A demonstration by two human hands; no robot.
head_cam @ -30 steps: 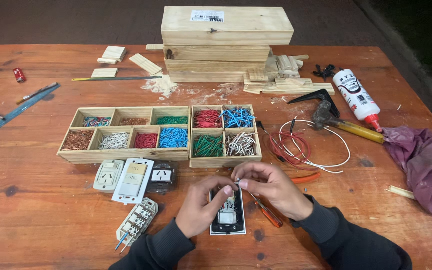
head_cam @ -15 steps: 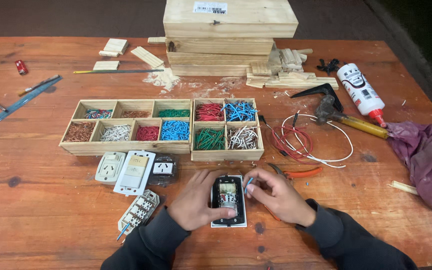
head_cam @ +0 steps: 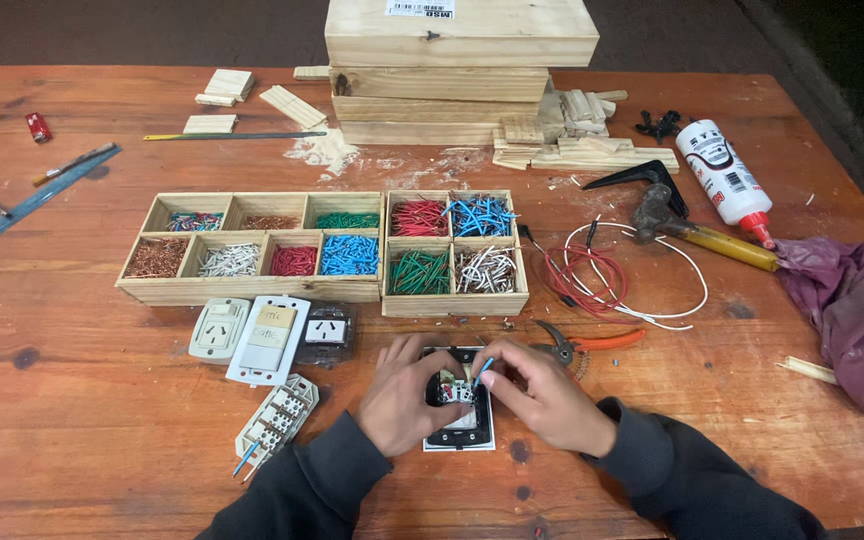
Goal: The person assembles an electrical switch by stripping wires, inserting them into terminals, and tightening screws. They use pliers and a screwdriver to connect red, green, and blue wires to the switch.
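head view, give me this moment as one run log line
left hand: steadies black socket module | right hand: pinches short blue wire at module | table: wooden wire trays, pliers nearby

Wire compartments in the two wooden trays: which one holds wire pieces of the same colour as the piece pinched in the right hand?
The blue compartment, top right of the right tray, and another blue one in the left tray.

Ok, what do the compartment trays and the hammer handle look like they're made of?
The two compartment trays look like pale unfinished wood: visible grain, raw matte edges, thin slat dividers. The hammer has a dark, dull metal-looking head and a glossy yellowish handle, probably varnished wood, though plastic or fibreglass can't be ruled out from this view.
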